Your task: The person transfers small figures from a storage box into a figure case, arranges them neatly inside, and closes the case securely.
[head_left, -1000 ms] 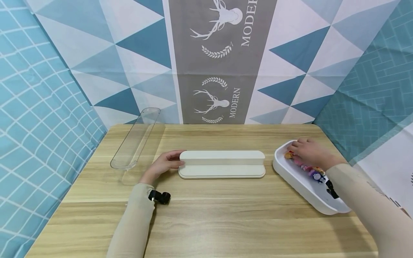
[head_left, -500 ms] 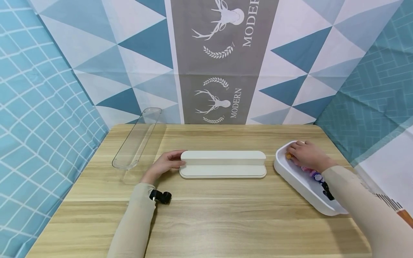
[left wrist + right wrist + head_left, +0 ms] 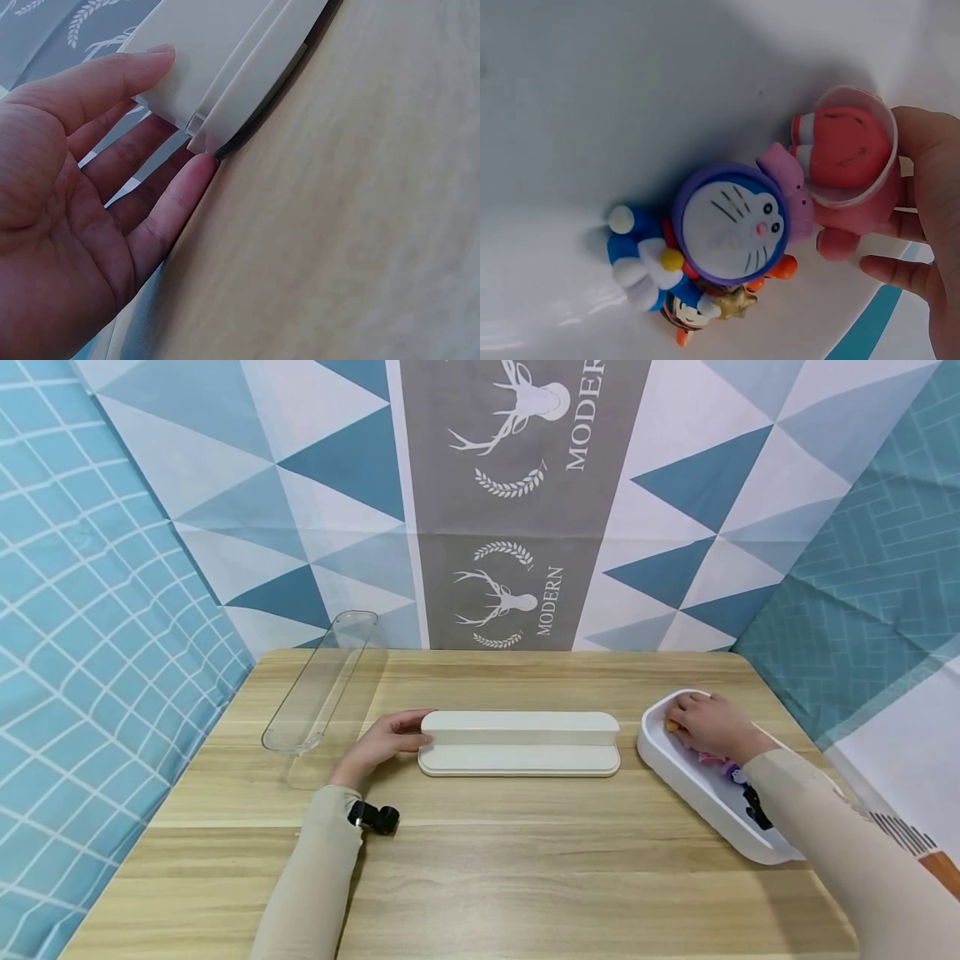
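Note:
My left hand [image 3: 381,743] holds the left end of a white two-step display stand [image 3: 517,758]. In the left wrist view its thumb lies on the upper step [image 3: 225,45] while the other fingers reach behind and below the end. Over on the right, my right hand [image 3: 712,724] reaches into a white oblong tray [image 3: 686,793]. Its fingers curl round a pink toy figure [image 3: 859,229], tipped so its red underside shows. Beside that lies a blue cat figurine [image 3: 731,232] in a purple hood, with a small striped figurine [image 3: 688,313] partly hidden under it. An orange toy [image 3: 672,725] shows by the fingertips.
A clear plastic bin [image 3: 296,748] stands at the back left of the wooden table [image 3: 487,860]. Patterned cloth [image 3: 337,460] hangs behind the table, with blue cloth on both sides. A black strap [image 3: 372,817] sits on the left wrist.
The right hand has shifted slightly towards me inside the tray, and its fingers have curled in more, covering more of the toys. The left hand stays at the stand's end.

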`<state>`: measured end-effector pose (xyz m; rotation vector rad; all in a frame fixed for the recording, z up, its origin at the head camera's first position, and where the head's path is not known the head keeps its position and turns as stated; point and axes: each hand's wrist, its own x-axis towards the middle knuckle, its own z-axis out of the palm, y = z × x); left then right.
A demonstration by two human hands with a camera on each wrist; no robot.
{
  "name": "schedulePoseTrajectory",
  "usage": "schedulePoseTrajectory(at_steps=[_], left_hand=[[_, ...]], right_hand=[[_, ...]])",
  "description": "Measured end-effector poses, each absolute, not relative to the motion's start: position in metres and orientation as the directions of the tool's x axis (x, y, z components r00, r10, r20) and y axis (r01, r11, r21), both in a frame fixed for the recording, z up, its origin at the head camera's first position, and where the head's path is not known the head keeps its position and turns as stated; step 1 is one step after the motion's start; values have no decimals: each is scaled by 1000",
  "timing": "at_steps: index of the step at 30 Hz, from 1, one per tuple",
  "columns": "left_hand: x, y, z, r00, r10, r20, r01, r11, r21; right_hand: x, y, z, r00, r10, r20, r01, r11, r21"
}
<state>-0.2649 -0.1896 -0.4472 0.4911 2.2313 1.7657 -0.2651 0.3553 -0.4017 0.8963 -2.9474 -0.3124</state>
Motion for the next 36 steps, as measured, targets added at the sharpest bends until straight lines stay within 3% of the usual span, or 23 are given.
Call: schedulePoseTrajectory(at_steps=[17,24,30,36], left_hand=[[-265,-190,-447,-910,416,0,88,192,977],[-265,-190,-449,-911,412,-6,80,190,979],[-265,-191,-449,-911,413,-14,70,188,980],[-266,-190,-449,-913,408,-21,63,190,980]], right_hand=[[-265,356,-408,-847,-530,-29,-525,829,195],[-264,360,-406,-892,-453,2,-452,889,-81],[-262,364,-407,-918,-394,-56,-358,880,-313],[-263,368,-405,-945,-316,-87,-255,876,-409]])
